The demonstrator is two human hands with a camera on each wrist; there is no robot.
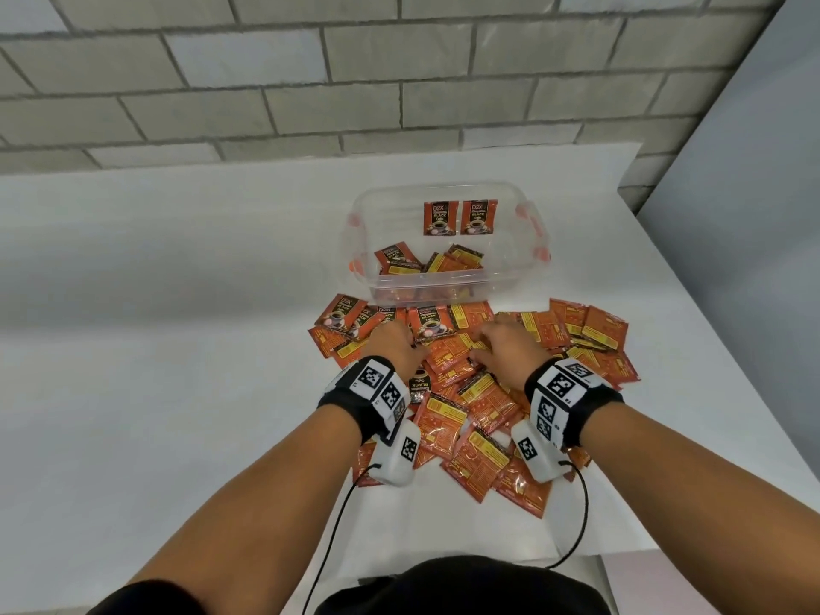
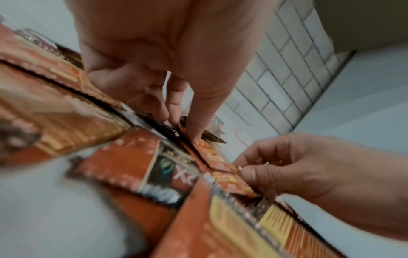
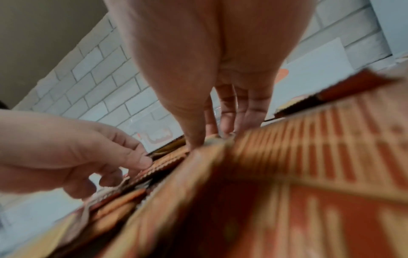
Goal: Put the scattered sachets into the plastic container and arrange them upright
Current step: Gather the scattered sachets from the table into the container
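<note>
- Many orange sachets (image 1: 483, 406) lie loose and overlapping on the white table (image 1: 177, 304), filling the centre and lower centre of the head view. Faces point every way, some printed side up and some back up, so each likely needs turning before it can stand.
- Plastic container (image 1: 519, 277): clear, lidless, just above the pile at upper centre of the head view, its near wall touching the heap's far edge. Placed close, probably to keep each transfer short.
- Two sachets (image 1: 459, 217) stand upright side by side against the container's far wall, fronts toward the camera; they seem to start a row.
- Several more sachets (image 1: 426, 261) lie tilted and loose on the container floor, not yet upright.
- Left hand (image 1: 392, 344): on the pile at centre of the head view. The left wrist view shows its fingers (image 2: 196, 125) curled down with tips pressed onto a sachet edge; whether they actually pinch it I cannot tell through the blur.
- Right hand (image 1: 506, 344): beside the left, on the same heap. In the left wrist view its thumb and fingers (image 2: 249, 172) close together on the edge of a sachet at lower right, apparently to lift it.
- Judgement: the task is early; most sachets are still outside.
- Brick wall (image 1: 310, 73): across the top of the head view, behind the table.
</note>
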